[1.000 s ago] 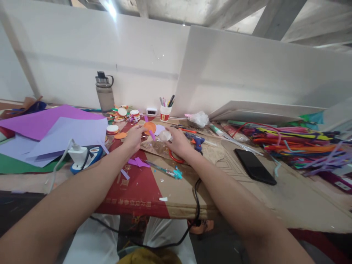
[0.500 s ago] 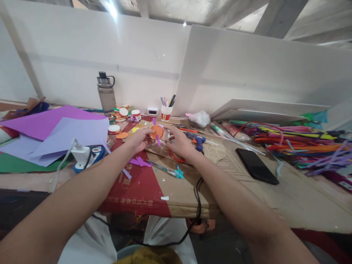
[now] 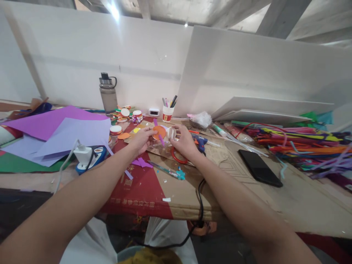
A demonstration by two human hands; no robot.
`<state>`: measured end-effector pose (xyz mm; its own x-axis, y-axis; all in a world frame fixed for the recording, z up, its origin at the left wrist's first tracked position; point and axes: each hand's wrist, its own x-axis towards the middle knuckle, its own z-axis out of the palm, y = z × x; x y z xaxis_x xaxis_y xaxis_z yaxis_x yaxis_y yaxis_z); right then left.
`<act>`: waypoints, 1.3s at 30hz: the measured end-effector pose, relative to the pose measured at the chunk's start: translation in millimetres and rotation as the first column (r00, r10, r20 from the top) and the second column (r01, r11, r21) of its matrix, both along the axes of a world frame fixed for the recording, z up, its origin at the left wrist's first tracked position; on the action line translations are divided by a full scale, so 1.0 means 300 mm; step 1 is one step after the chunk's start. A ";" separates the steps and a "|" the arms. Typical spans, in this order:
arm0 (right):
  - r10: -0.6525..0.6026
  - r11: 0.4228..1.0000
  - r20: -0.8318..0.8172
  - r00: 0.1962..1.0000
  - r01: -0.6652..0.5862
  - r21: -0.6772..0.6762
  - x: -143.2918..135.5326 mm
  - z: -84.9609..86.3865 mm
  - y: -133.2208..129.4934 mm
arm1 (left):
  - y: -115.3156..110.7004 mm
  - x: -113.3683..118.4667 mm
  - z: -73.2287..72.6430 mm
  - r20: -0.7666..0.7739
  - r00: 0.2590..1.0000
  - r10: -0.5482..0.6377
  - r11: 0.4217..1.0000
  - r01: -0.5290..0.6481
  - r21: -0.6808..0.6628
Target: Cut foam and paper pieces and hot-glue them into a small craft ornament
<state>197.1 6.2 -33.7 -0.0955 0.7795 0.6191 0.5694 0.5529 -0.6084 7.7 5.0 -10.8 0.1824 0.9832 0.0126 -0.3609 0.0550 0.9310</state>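
Observation:
My left hand is closed, pinching the edge of an orange disc that has a purple strip across it. Just right of the disc, my right hand has its fingers curled round a small white round piece, whose exact kind I cannot make out. Under the right hand shows a red loop, partly covered. A blue glue gun lies to the right of that hand. Purple paper scraps and a pen with a teal flower-shaped end lie nearer to me on the cardboard.
Coloured sheets and a power strip are at left. Behind stand a water bottle, small drum-like pieces and a pen cup. A phone and pipe cleaners lie right. A black cable hangs over the front edge.
My right hand has drawn slightly away from the orange disc, and the white round piece at its fingers now shows more clearly. The left hand still holds the disc. The view has shifted slightly.

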 end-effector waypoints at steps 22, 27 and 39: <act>0.114 0.992 0.041 0.993 -0.116 0.055 -0.038 0.013 -0.063 | -0.032 0.047 -0.016 0.021 0.997 -0.078 0.990 0.075 0.120; 0.078 0.993 0.065 0.995 -0.084 0.088 -0.039 0.022 -0.067 | -0.040 0.046 -0.011 0.075 0.990 -0.119 0.991 0.114 0.073; 0.143 0.989 -0.034 0.989 -0.142 0.045 -0.042 0.032 -0.082 | -0.032 0.042 -0.008 0.148 0.962 -0.231 0.973 0.223 0.066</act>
<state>184.4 -18.5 -24.0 -0.1799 0.7323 0.6568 0.4600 0.6528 -0.6019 20.3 -4.7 -13.1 0.3926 0.9137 0.1048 -0.4834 0.1081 0.8687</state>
